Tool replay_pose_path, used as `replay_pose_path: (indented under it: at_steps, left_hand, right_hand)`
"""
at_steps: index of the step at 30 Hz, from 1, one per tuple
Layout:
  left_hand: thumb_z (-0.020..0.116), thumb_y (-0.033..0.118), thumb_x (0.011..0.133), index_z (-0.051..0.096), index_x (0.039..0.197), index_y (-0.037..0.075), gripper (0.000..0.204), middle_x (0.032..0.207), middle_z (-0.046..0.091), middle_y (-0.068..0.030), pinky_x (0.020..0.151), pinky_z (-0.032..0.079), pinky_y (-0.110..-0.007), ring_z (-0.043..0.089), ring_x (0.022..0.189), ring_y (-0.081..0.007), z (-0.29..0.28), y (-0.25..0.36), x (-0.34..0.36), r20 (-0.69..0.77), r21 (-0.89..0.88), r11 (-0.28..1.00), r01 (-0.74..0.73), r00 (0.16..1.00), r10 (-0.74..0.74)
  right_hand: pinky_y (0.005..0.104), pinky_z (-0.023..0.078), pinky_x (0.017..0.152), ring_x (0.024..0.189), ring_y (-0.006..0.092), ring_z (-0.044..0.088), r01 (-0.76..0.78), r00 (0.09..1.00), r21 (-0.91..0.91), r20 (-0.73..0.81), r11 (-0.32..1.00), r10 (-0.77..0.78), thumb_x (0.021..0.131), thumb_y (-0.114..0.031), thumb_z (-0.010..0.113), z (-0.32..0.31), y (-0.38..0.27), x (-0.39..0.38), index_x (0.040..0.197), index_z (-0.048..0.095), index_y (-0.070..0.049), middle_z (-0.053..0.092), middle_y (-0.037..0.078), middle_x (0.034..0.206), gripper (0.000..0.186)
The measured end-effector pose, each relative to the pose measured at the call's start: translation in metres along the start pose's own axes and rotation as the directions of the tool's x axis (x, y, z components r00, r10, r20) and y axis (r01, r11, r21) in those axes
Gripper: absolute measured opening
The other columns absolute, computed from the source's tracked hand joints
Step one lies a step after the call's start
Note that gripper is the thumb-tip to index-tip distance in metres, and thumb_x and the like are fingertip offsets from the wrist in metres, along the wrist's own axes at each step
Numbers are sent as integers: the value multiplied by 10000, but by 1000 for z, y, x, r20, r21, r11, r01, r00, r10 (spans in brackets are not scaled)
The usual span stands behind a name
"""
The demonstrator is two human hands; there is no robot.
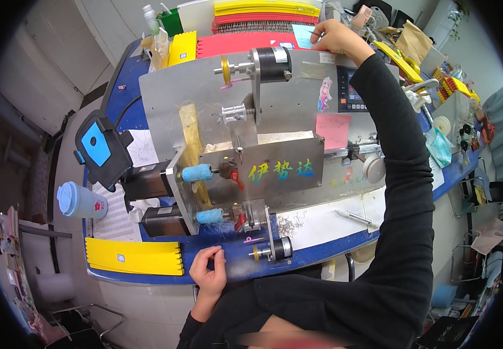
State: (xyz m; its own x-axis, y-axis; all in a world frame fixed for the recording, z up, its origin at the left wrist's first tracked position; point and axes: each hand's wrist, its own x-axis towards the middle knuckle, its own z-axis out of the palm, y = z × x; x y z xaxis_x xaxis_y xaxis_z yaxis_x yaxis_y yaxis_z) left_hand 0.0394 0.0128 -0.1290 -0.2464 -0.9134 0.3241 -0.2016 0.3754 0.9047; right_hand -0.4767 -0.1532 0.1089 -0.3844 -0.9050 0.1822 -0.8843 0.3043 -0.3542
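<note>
My right hand (342, 42) reaches to the far side of the table, its fingers closed at the right edge of a light blue paper note (302, 36). The note lies over a long red card strip (234, 44). Close to the table's front edge is my left hand (208, 272), its fingers curled and thumb against forefinger; anything pinched there is too small to make out. Just beyond it stands a metal winding machine (286, 174) with two blue-wrapped rollers, the upper roller (197, 173) and the lower roller (209, 217). A small black motor (282, 248) sits right of that hand.
Yellow card strips (135, 256) lie at the front left, near a blue lidded cup (82, 200) and a phone holder (97, 145). White paper (321, 227) bears a pen-like tool (353, 218) and dark wire bits. A control panel (350, 90) sits under my right forearm.
</note>
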Motion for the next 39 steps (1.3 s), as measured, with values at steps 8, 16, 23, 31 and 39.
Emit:
replay_pose_path:
  at_steps: [8,16,23,31,39]
  left_hand:
    - [666,-45,919,663,983,-57,65,875,659,-95,619,490,-223,623,663,-117,-3,-4,-3,64,5,999,-34,997,33]
    - [696,-27,900,690,966,-39,68,806,670,-92,601,481,-235,619,636,-123,-3,-5,-4,41,-76,997,2,999,1]
    - [674,-37,917,673,985,-49,69,856,670,-94,620,488,-224,622,658,-116,-5,-7,-6,68,-122,992,20,998,-12]
    - [655,-77,911,663,993,-61,84,867,659,-109,634,492,-221,611,669,-119,-4,-8,-10,42,-155,988,20,999,-13]
    - [656,-43,940,660,1047,-62,109,915,668,-93,655,507,-211,624,702,-107,-2,-6,-12,7,-134,991,17,1000,-17]
  right_hand:
    - [338,562,822,888,262,725,135,942,-200,-279,970,-188,787,-131,774,-25,9,-18,1044,767,-42,758,120,951,272]
    - [240,486,720,818,76,571,293,932,134,-263,947,-251,817,-79,756,-55,-30,-208,1155,683,-20,656,-1,978,351]
    - [278,486,677,754,173,586,81,992,372,60,925,-111,797,0,761,19,-62,-348,1161,676,-6,626,84,914,374]
    - [363,504,748,818,320,608,-65,998,308,43,949,54,826,6,709,132,-40,-406,1202,620,19,598,150,987,387]
    - [376,522,797,884,336,636,-12,985,126,-170,992,33,840,-1,713,170,-39,-410,1239,623,32,633,180,1089,410]
